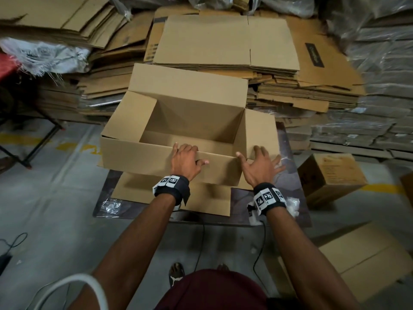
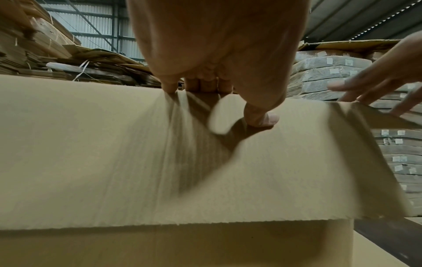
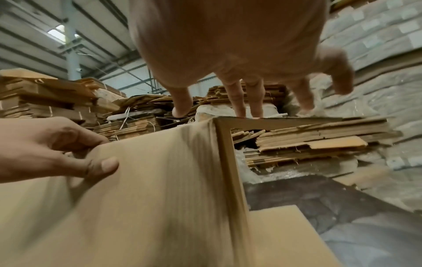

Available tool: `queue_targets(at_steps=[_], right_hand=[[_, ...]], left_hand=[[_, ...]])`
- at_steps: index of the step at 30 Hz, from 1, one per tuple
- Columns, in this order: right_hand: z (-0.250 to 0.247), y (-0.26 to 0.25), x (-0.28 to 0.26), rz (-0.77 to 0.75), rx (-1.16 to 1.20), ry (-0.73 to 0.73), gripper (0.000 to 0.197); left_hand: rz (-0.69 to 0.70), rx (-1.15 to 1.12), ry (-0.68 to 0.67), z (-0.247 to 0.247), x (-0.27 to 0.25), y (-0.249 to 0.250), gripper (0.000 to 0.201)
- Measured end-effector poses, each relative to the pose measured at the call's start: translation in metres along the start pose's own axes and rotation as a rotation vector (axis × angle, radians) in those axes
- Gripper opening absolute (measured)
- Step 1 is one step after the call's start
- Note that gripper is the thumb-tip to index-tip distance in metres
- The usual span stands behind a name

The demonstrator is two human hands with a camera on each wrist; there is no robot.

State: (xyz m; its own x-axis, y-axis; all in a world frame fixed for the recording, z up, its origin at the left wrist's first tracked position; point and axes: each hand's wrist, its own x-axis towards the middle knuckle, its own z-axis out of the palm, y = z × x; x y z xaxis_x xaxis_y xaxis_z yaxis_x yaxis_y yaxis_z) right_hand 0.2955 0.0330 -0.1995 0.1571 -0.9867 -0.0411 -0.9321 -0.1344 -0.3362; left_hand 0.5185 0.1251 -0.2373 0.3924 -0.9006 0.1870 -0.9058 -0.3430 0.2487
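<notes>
My left grip (image 1: 186, 161) is clamped on the cardboard box's (image 1: 201, 121) near flap (image 1: 138, 156). My right grip (image 1: 260, 166) is spread apart at the right flap (image 1: 262, 130). I'd fold that short flap inward first, squarely along its crease.

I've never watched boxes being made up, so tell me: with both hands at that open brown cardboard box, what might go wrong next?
The left hand grips only the near edge of the open brown cardboard box, fingers curled over it, while the right hand is spread open at the corner. A one-sided pull could buckle that edge or skew the box. Thin black cables trail on the floor close to the sandalled foot, so a step back might snag one.
</notes>
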Motion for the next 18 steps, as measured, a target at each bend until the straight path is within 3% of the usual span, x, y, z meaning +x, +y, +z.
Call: queue_targets(at_steps=[4,7,12,18], right_hand=[[0.017,-0.002,-0.004,-0.047,0.251,0.024,0.071],[0.019,-0.002,-0.001,0.004,0.514,-0.015,0.072],[0.025,-0.002,0.014,0.043,0.583,-0.091,0.066],[0.018,-0.002,0.031,0.026,0.514,-0.084,0.066]], left_hand=[[0.014,0.001,0.009,-0.001,0.001,-0.001,0.060],[0.026,0.002,0.015,-0.001,0.004,-0.002,0.064],[0.028,-0.013,-0.077,-0.004,0.010,-0.001,0.067],[0.082,-0.164,-0.231,-0.021,0.019,-0.004,0.049]])
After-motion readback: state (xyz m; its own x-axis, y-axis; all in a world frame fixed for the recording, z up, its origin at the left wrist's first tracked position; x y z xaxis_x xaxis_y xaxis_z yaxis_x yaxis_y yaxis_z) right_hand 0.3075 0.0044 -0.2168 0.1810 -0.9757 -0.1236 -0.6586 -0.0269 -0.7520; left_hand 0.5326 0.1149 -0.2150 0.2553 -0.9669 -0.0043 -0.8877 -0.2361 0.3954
